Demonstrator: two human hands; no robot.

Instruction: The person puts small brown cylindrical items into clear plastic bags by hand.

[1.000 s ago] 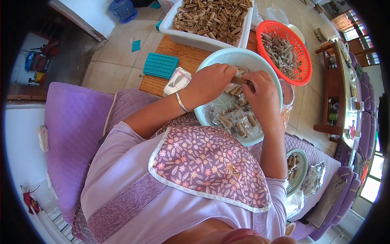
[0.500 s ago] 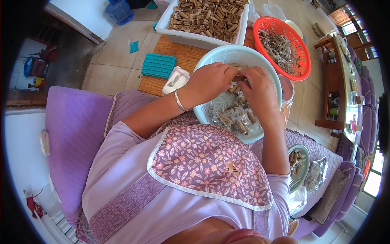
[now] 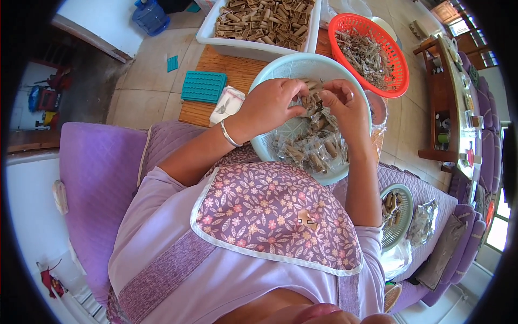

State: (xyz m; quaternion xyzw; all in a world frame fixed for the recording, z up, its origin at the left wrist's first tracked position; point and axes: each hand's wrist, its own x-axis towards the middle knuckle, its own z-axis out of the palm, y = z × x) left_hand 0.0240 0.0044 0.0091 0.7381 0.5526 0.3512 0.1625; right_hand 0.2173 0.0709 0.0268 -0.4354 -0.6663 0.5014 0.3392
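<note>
Over the pale green plastic basin (image 3: 258,146), my left hand (image 3: 276,102) is curved, its thumb and forefinger apart with nothing visible between them. My right hand (image 3: 348,110) is across from it, thumb stretched out and fingers loosely bent apart; I see nothing held in it. Loose brown tube-shaped pieces (image 3: 311,100) lie in the basin between and below both hands. Nearer to me in the same basin is a heap of small clear packets (image 3: 313,151) with brown pieces inside. My fingers hide part of the basin's contents.
A white tub (image 3: 243,46) full of brown pieces stands beyond the basin. To its right is a red basket (image 3: 402,73) of dry, thin scraps. Teal ridged trays (image 3: 202,86) and a white packet (image 3: 229,103) lie on the wooden table (image 3: 233,66). A green basket (image 3: 411,208) sits at my right.
My hands, earlier close together at a small piece, have drawn apart and their fingers have opened. The whole view has shifted slightly.
</note>
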